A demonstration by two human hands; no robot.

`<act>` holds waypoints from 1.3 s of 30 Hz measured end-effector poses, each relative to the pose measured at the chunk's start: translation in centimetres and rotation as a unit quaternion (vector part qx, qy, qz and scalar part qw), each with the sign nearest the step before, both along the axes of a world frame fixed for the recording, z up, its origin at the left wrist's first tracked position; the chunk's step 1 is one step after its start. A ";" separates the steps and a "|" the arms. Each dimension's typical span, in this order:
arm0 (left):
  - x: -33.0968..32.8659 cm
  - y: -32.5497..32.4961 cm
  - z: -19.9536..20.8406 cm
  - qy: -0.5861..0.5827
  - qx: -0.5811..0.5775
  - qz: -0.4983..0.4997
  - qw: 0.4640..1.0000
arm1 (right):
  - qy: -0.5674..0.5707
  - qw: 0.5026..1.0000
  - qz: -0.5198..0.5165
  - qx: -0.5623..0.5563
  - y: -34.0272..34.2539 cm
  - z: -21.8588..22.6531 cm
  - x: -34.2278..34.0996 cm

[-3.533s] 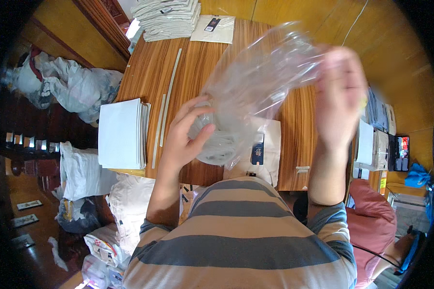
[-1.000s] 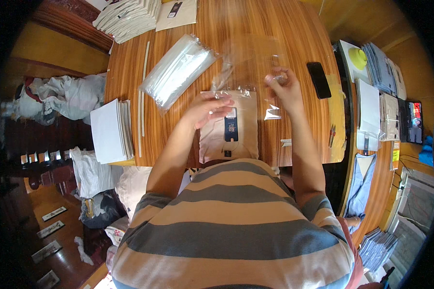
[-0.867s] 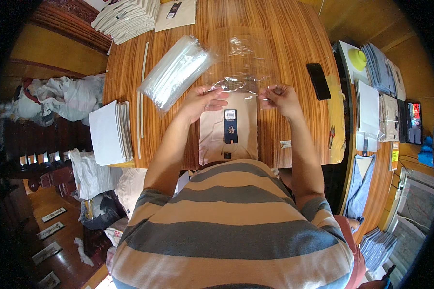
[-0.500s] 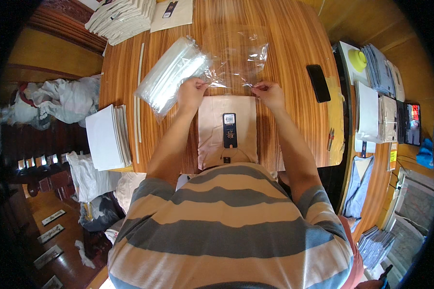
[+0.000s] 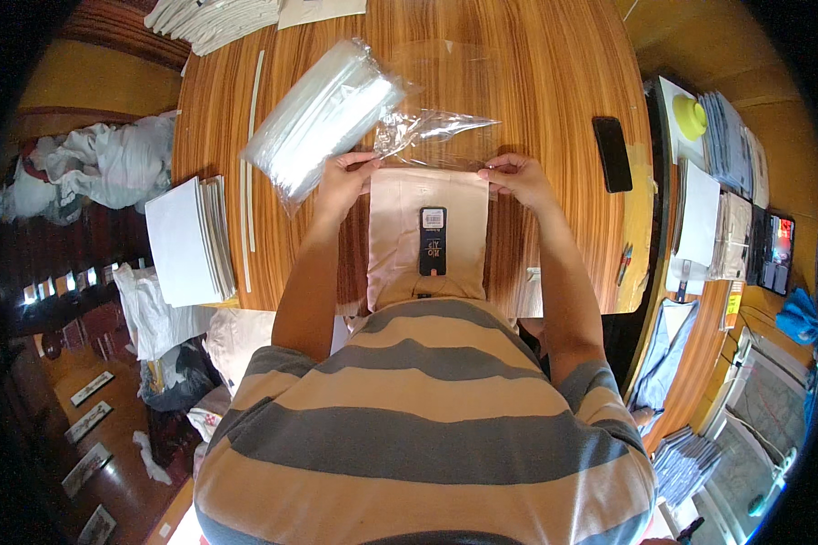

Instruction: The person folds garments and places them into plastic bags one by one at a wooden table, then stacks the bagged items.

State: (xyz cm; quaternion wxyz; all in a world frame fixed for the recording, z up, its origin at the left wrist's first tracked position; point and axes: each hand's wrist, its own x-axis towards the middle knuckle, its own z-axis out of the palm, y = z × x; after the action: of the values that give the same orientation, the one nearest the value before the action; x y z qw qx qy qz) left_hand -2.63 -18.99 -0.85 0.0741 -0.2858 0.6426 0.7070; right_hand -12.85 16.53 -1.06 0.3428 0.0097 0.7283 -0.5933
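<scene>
A folded beige garment (image 5: 394, 241) lies on the wooden table right in front of me, with a black hang tag (image 5: 433, 243) on top. Past its far edge a clear plastic bag (image 5: 445, 136) is spread flat, its mouth meeting that edge. My left hand (image 5: 344, 184) pinches the bag at the left corner, fingers closed. At the right corner my right hand (image 5: 521, 182) closes finger and thumb on the bag, beside the garment's far corner. How far the garment's edge lies inside the bag is hard to tell.
A pile of clear plastic bags (image 5: 314, 123) lies left of the spread bag. White sheets (image 5: 186, 243) are stacked at the table's left edge. A black phone (image 5: 613, 154) and pens (image 5: 625, 263) lie on the right. Folded garments (image 5: 214, 18) are piled at the far left.
Both hands have moved apart and the bag's mouth has come to the garment's far edge. The view has shifted slightly.
</scene>
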 end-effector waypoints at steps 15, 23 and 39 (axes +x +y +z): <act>8.6 -1.2 1.7 -0.097 -0.001 -0.152 0.984 | 0.140 0.988 0.033 0.063 0.6 2.5 8.0; 11.1 0.6 3.0 0.290 -0.388 -0.220 0.847 | 0.496 0.844 0.122 0.161 0.4 4.0 12.0; 14.0 2.2 2.3 0.207 -0.342 -0.130 0.907 | 0.490 0.851 0.102 0.158 -1.2 0.6 11.8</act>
State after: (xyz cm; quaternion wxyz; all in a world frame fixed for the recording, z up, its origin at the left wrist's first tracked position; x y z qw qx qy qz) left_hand 11.32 -16.77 1.42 -0.0720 -0.0546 0.8775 0.4710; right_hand -1.08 15.36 -0.45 -0.0067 -0.3027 0.8825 -0.3600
